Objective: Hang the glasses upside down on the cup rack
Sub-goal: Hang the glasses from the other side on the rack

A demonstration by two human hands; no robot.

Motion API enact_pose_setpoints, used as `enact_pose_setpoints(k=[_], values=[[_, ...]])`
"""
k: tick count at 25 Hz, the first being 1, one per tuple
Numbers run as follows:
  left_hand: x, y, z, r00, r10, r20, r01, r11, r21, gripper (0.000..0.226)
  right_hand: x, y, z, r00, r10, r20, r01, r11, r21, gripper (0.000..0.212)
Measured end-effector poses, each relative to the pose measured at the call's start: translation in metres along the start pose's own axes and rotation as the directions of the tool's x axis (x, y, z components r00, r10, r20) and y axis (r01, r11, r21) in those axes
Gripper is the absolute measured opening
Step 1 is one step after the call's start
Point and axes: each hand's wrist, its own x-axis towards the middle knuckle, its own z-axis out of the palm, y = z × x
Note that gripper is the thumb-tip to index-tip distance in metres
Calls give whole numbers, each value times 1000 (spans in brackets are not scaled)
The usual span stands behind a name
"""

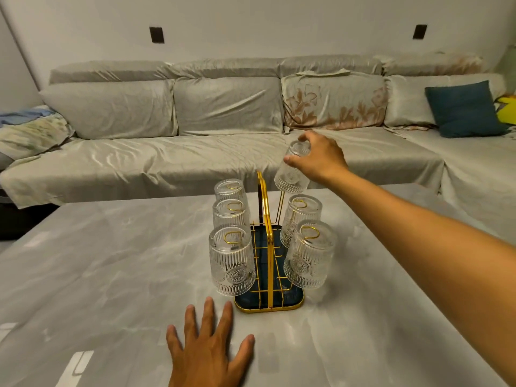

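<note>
A gold wire cup rack (267, 236) with a dark blue base tray stands on the grey table. Several ribbed clear glasses hang upside down on its prongs: three on the left side, the nearest one (231, 261) biggest in view, and two on the right, the nearest (308, 255). My right hand (321, 157) grips another glass (291, 174) by its base, mouth down and tilted, above the far right prong (280, 205). My left hand (208, 347) lies flat on the table in front of the rack, fingers spread, holding nothing.
The grey marble-look table (111, 275) stretches out around the rack. Behind it runs a long sofa under a pale cover (195, 152), with a teal cushion (463, 108) at the right and folded bedding (30, 129) at the left.
</note>
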Motion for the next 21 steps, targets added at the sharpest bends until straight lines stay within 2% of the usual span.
enact_pose_setpoints(k=[5, 9, 12, 21], values=[[-1, -1, 2, 1000, 19, -15, -19, 1000, 0, 87, -2, 5, 26, 995, 11, 98, -2, 995, -97, 52], [-1, -2, 3, 999, 25, -32, -25, 1000, 0, 86, -4, 11, 40, 978, 105, 179, -83, 989, -125, 55], [-2, -1, 4, 999, 27, -31, -28, 1000, -4, 85, -5, 12, 49, 964, 122, 235, -90, 986, -140, 58], [5, -3, 10, 1000, 17, -9, -17, 1000, 16, 90, -4, 14, 54, 949, 145, 280, -102, 981, -163, 57]])
